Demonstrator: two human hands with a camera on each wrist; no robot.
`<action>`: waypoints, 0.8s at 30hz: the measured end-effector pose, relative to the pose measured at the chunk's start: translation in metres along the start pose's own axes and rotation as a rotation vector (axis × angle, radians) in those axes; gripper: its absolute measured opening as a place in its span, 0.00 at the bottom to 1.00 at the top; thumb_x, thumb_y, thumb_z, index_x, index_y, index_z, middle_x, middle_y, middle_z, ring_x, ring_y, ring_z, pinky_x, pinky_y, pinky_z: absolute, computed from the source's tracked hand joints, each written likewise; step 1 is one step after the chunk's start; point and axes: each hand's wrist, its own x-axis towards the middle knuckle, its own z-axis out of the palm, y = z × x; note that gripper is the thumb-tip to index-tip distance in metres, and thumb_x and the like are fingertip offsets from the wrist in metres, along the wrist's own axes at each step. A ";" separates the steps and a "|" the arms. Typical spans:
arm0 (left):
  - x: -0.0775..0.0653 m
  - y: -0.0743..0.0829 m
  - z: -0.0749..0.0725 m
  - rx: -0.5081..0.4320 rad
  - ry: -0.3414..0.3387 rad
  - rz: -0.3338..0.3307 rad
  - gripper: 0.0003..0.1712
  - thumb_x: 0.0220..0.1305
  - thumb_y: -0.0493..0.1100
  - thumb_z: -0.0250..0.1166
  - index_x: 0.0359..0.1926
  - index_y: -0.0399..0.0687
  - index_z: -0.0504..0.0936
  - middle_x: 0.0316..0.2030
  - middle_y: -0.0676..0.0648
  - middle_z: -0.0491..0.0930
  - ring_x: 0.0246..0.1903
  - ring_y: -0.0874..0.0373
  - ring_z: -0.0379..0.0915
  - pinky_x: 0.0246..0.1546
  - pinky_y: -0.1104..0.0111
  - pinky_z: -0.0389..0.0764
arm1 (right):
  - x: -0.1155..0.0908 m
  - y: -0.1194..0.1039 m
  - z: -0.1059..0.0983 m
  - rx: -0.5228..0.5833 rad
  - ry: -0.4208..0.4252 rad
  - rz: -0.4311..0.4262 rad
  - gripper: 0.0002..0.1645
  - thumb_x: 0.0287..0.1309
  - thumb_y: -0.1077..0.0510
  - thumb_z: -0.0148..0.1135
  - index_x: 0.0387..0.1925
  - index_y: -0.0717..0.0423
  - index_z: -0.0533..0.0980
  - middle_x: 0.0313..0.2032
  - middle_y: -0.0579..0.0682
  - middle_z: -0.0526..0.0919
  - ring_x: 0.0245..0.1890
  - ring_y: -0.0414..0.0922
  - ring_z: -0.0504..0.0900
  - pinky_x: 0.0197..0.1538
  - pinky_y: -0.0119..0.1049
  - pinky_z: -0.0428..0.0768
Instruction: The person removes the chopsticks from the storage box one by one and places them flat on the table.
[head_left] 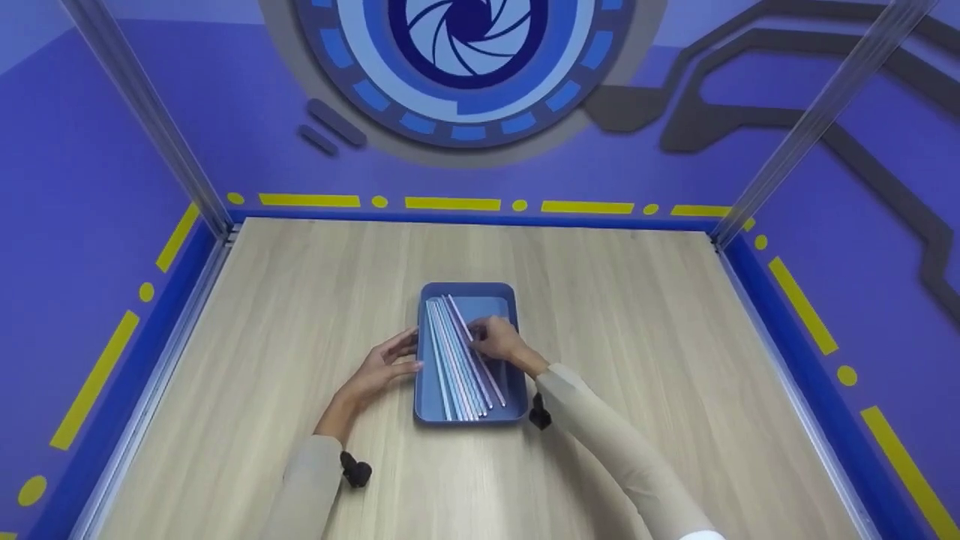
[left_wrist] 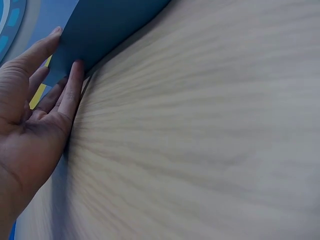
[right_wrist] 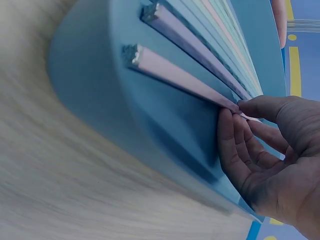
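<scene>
A blue-grey rectangular tray (head_left: 471,289) holds several long thin pastel sticks (head_left: 450,360), laid lengthwise and slightly slanted. Inside the tray, my right hand (head_left: 496,339) pinches a pale pink stick (right_wrist: 175,79) between thumb and fingertips, at the right side of the bunch. Silvery, rough-looking ends show on the pink stick and on a lilac stick (right_wrist: 195,47) beside it. Along the tray's left wall, my left hand (head_left: 381,369) has its fingers extended and touches the outside. The left wrist view shows its thumb and fingertips against the blue wall (left_wrist: 105,30).
The tray stands on a light wood-grain table (head_left: 315,300). Blue panels (head_left: 247,135) with yellow markings rise at the back and both sides, with metal posts (head_left: 154,112) at the corners. A small black device (head_left: 355,471) sits at the left wrist.
</scene>
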 end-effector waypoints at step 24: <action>-0.003 -0.002 0.001 0.011 -0.001 0.029 0.45 0.67 0.37 0.69 0.79 0.47 0.58 0.72 0.34 0.66 0.72 0.41 0.63 0.63 0.71 0.82 | -0.013 -0.001 -0.020 0.393 0.025 0.070 0.25 0.63 0.71 0.63 0.62 0.70 0.76 0.37 0.64 0.88 0.27 0.47 0.88 0.29 0.39 0.91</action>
